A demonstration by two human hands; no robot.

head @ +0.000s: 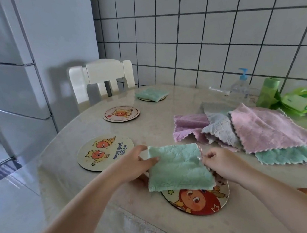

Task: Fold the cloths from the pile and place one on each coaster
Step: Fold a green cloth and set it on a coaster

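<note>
Near coaster (200, 200): I saw it at the table's (79, 186) near edge, its far part covered by the folded cloth, its printed near half bare.
Green cloth (177, 168): it was folded to a rough square, held between both hands and overhanging the near coaster; whether its underside touched the coaster I could not tell.
Left hand (135, 164): its thumb lay on top of the cloth's far left corner with the fingers under the left edge, a pinch on that corner.
Right hand (218, 160): its fingertips were curled and pinched the cloth's right edge near the far corner.
Key relation: the coaster's centre lay toward me from both grips, so I judged the coming move to be a short draw nearward and a lowering; both hands were about equally near, one on each side.
Middle coaster (105, 152): bare, just left of the left hand.
Pile (249, 132): pink, grey and green cloths lay spread unfolded, right of the hands.
Third coaster (121, 114): bare, farther off.
Far coaster (153, 98): it already carried a folded green cloth, so by my count one was done and three remained.
</note>
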